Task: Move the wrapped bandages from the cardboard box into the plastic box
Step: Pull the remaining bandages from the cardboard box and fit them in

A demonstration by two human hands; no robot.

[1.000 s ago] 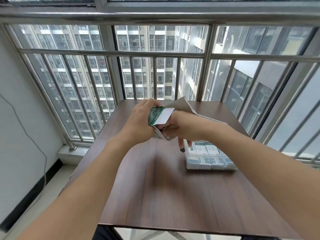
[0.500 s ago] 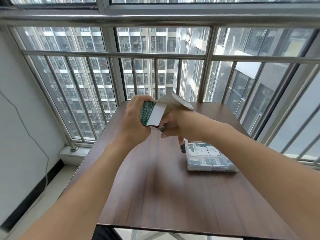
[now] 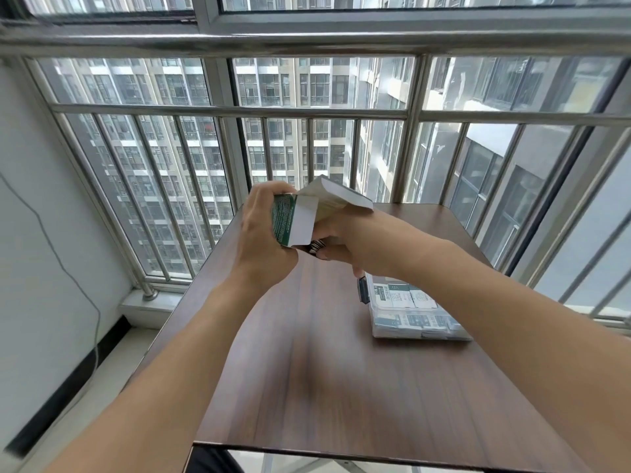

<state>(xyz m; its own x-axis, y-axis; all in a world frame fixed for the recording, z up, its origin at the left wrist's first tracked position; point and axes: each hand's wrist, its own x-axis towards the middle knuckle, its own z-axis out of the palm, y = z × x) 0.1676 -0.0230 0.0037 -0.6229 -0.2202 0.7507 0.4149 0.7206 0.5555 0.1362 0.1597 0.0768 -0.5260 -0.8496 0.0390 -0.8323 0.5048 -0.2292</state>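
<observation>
Brown table by window: cardboard box is held up.
Light, easily crushed, it is gripped by left hand and right hand; sides are best.

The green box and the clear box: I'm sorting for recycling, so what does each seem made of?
The green box, gripped by both hands, looks like thin matte cardboard: white unprinted inner flap, sharp folds. The clear box on the table looks like glossy transparent plastic, since the packets inside show through its walls.

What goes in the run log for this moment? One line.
left hand: grips cardboard box | right hand: at its open end | plastic box: on table, holds bandages
</observation>
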